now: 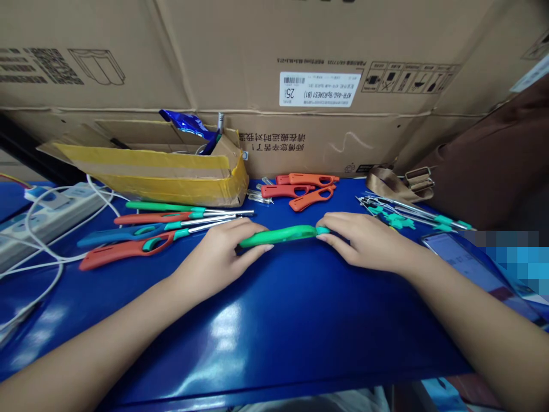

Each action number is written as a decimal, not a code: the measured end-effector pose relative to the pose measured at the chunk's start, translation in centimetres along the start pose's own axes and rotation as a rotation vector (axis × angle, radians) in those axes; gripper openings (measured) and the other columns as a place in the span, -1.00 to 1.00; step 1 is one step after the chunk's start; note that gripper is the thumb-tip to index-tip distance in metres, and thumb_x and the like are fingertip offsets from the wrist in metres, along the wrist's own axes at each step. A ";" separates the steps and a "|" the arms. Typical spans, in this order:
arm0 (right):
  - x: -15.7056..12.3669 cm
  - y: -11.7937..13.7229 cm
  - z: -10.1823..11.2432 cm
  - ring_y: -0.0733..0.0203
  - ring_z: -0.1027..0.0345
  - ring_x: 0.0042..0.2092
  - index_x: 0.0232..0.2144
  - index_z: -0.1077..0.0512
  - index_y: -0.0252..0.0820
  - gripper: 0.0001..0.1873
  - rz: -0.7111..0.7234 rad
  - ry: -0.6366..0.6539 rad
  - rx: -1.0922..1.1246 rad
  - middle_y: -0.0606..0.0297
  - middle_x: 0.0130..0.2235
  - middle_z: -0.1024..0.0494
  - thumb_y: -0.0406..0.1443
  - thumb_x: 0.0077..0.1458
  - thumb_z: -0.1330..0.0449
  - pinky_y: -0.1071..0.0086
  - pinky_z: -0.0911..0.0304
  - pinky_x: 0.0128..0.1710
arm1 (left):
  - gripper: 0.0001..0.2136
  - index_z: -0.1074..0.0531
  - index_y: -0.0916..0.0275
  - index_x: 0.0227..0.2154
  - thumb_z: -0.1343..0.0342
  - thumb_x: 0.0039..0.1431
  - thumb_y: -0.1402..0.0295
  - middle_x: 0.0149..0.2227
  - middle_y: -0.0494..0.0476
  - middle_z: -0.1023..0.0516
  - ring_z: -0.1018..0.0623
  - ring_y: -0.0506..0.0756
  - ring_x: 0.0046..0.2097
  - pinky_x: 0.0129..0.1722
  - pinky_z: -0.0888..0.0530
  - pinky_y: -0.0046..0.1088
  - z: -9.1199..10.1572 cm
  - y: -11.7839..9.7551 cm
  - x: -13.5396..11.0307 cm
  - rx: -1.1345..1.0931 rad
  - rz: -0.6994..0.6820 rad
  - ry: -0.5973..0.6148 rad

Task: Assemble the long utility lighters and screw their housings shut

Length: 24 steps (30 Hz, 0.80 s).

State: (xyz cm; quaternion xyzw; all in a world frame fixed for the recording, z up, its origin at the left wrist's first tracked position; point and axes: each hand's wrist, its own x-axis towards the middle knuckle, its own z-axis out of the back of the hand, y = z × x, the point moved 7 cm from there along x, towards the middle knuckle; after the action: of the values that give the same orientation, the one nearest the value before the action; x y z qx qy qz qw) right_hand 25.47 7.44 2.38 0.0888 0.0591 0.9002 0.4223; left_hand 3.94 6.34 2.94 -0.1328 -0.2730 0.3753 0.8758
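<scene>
We grip the green lighter handle [281, 234] over the blue surface [274, 332], left hand [218, 257] curled around one end, right hand [364, 240] pinching the other; seemingly pressing it shut, which wants even pressure

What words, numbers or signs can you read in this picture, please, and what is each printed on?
"KFR-46G/Bp3AES1 (B1)" and "25", upside down: white label on the upper carton.
"师傅您辛苦了!", upside down: lower carton.
Handling pictograms: no words.
Other carton print: too blurred.
Green handle: no text.
</scene>
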 end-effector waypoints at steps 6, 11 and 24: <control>-0.2 0.3 0.3 0.01 -0.49 -0.14 -0.11 -0.47 -0.20 -0.67 0.053 0.013 -0.034 0.15 -0.14 -0.59 -0.18 0.42 0.04 0.20 -0.30 -0.16 | -0.78 -0.57 0.22 -0.20 -0.19 0.30 0.17 -0.31 0.01 -0.59 -0.54 0.05 -0.30 -0.30 -0.41 -0.46 -0.8 0.7 0.2 -0.231 0.186 0.053; -0.3 0.6 0.7 0.02 -0.49 -0.05 -0.01 -0.46 -0.18 -0.68 0.074 -0.050 0.013 0.16 -0.05 -0.58 -0.17 0.40 -0.01 0.21 -0.33 -0.09 | -0.73 -0.58 0.21 -0.24 -0.20 0.26 0.09 -0.36 -0.01 -0.56 -0.49 0.04 -0.36 -0.36 -0.35 -0.47 -1.0 1.3 0.1 -0.233 0.253 0.054; -0.2 1.4 0.7 0.01 -0.54 -0.12 -0.08 -0.51 -0.24 -0.67 0.178 -0.094 -0.118 0.08 -0.10 -0.64 -0.20 0.42 0.00 0.22 -0.36 -0.15 | -0.50 -0.36 0.23 -0.65 -0.15 0.21 -0.07 -0.71 -0.07 -0.25 -0.13 -0.09 -0.68 -0.70 -0.02 -0.54 -1.6 2.3 -0.5 -0.625 0.616 0.106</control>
State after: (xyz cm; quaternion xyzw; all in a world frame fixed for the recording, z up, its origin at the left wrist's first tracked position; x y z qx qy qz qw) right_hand 24.68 6.36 3.25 0.1110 -0.0220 0.9308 0.3476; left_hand 3.27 7.52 0.45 -0.4854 -0.2757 0.5110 0.6536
